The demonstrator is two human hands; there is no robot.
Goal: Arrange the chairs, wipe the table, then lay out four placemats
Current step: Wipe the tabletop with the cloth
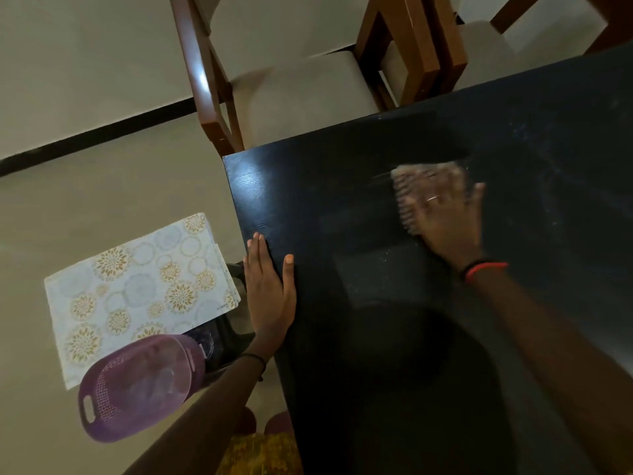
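The dark table (342,207) fills the right half of the head view, dusty with pale specks toward the right. My right hand (452,221) presses flat on a pale striped cloth (411,186) on the tabletop; both are motion-blurred. My left hand (270,286) rests flat with fingers together on the table's left edge, holding nothing. A stack of white placemats (137,289) with gold flower circles lies off the table to the left on a dark stool. Two wooden chairs with cream cushions (308,94) (486,53) stand at the table's far side.
A purple perforated basket (137,385) sits beside the placemats, near my left forearm. Beige floor (102,186) spreads to the left, with a black skirting strip (96,135) along the wall. My feet in purple slippers (277,421) show below the table edge.
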